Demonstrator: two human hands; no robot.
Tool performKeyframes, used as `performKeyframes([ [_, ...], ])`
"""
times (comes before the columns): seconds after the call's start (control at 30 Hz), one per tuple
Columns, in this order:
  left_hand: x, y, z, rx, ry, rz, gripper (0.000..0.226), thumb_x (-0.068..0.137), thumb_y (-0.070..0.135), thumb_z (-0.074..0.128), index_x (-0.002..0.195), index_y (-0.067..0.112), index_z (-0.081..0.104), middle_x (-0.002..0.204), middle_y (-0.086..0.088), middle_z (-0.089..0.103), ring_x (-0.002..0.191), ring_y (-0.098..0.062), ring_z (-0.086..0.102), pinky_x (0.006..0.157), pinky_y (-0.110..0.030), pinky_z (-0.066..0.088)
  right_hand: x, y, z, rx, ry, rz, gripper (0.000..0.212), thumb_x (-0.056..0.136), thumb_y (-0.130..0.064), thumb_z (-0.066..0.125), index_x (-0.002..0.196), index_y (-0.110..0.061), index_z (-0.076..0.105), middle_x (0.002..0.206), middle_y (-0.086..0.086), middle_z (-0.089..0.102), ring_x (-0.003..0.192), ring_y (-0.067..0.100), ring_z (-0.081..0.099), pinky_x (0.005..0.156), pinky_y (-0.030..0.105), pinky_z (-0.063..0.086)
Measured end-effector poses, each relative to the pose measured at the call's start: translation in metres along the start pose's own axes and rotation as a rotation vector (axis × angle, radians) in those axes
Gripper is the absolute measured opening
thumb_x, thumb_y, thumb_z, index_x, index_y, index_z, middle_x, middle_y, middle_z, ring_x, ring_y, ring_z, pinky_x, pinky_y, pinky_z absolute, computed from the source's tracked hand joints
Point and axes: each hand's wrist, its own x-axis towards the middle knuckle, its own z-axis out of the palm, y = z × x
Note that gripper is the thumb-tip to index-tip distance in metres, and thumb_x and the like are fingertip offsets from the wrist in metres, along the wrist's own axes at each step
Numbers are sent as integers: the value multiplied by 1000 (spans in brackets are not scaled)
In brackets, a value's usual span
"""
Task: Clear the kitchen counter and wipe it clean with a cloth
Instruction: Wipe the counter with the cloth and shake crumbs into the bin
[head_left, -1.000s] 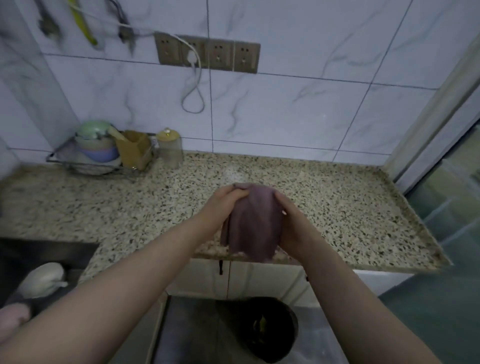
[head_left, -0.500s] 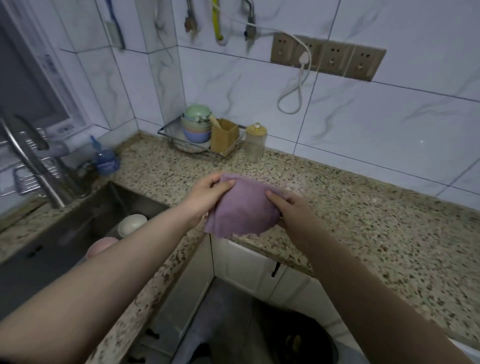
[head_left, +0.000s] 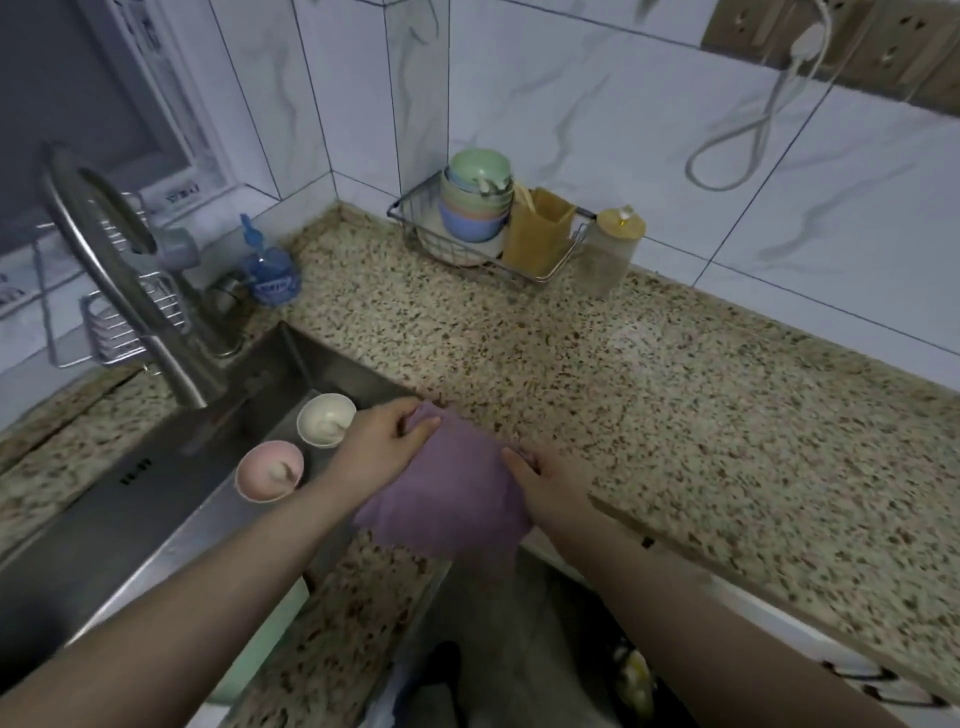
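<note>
A purple cloth (head_left: 452, 493) hangs spread between both hands over the inner corner of the speckled granite counter (head_left: 649, 374), right beside the sink. My left hand (head_left: 382, 441) pinches its upper left corner. My right hand (head_left: 550, 483) grips its right edge. The lower part of the cloth droops past the counter's front edge.
The steel sink (head_left: 156, 499) on the left holds a white bowl (head_left: 326, 419) and a pink bowl (head_left: 269, 470), under a curved faucet (head_left: 119, 275). A wire rack (head_left: 467, 244) with stacked bowls, a yellow holder (head_left: 537, 231), a jar (head_left: 610, 252) and a blue bottle (head_left: 267, 270) line the back wall.
My view has swung left and down, from the counter's right end to the sink corner. Both hands have carried the cloth left toward the sink, and it is now spread wider.
</note>
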Motion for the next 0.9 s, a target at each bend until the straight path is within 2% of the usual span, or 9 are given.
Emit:
performKeyframes([
  [0.07,21,-22,8,21,-1,-20,22,91,35,62,94,14,66,81,-5,68,79,-19,63,77,-39,50,25,2,12,-18,12,56,25,100,-21,55,110,-6,73,99,7,73,88,16,64,67,19,49],
  [0.13,42,-41,25,72,34,-61,31,91,33,63,118,19,63,114,-3,68,108,-21,62,95,-39,48,56,5,20,-81,25,169,26,99,-23,57,117,-9,67,112,12,71,96,19,64,79,25,54],
  [0.2,52,-53,51,315,24,42,49,93,33,56,139,17,49,144,-5,49,139,-26,39,114,-43,32,77,10,23,-203,-6,365,34,94,-32,61,122,-12,56,117,13,65,107,28,63,90,42,56],
  [0.3,53,-72,95,521,-156,244,61,97,40,39,152,15,29,161,-3,24,151,-24,12,122,-43,12,95,28,38,-357,63,464,49,85,-32,68,120,-2,50,114,16,63,106,32,63,89,45,57],
  [0.43,41,-96,127,540,-278,344,72,95,54,25,157,17,13,165,-3,6,152,-22,-3,123,-44,7,95,55,57,-228,92,465,56,86,-29,69,123,-3,35,102,10,60,97,27,64,85,43,55],
  [0.53,41,-104,131,514,-268,378,74,96,55,28,157,18,10,165,-4,4,152,-22,-1,123,-46,11,96,68,70,17,204,541,39,86,-24,71,112,-3,49,103,19,65,96,33,67,83,54,58],
  [0.6,43,-108,134,491,-264,410,73,97,55,26,157,17,9,165,-4,5,152,-24,0,123,-47,11,96,75,76,90,250,582,28,86,-25,72,100,-2,62,98,22,70,92,35,70,79,56,59],
  [0.77,43,-111,136,483,-266,448,73,97,56,20,157,16,11,165,-4,6,152,-24,1,123,-47,9,90,78,81,253,289,695,43,84,-38,76,109,-9,56,103,13,69,95,30,69,79,50,61],
  [0.9,42,-106,131,494,-276,446,73,97,54,28,156,13,15,165,-6,9,152,-25,1,122,-49,12,84,74,78,394,319,692,21,88,-26,73,95,-11,59,103,15,68,96,30,69,83,50,60],
])
